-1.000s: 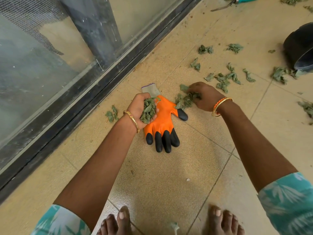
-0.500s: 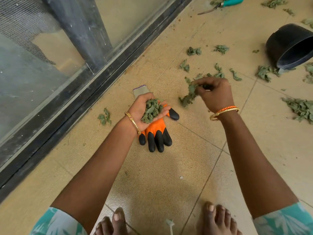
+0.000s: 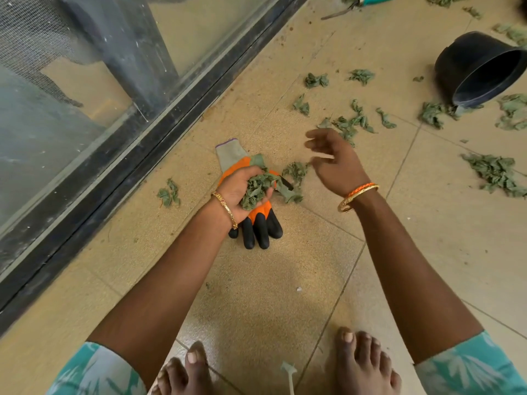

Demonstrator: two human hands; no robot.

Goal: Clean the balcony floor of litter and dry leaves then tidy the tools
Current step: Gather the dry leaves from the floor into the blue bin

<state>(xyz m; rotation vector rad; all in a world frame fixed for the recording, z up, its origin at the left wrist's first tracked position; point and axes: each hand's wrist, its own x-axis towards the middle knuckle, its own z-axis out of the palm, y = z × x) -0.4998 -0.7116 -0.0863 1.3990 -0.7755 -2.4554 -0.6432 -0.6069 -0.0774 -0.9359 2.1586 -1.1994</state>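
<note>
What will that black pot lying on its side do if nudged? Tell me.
The black pot lies on its side, round-walled, so it would probably roll in a curve. It looks like thin plastic and empty, so likely light. Leaves at its rim may drag along.

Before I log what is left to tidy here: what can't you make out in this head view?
- Glove: its middle is hidden by the left hand and the leaves it holds.
- Pruning tool: cut off by the top edge.
- Black pot: its inside is too dark to see.
- Right hand: fingers motion-blurred.
- White item between the feet: runs off the bottom edge, too small to name.
</note>
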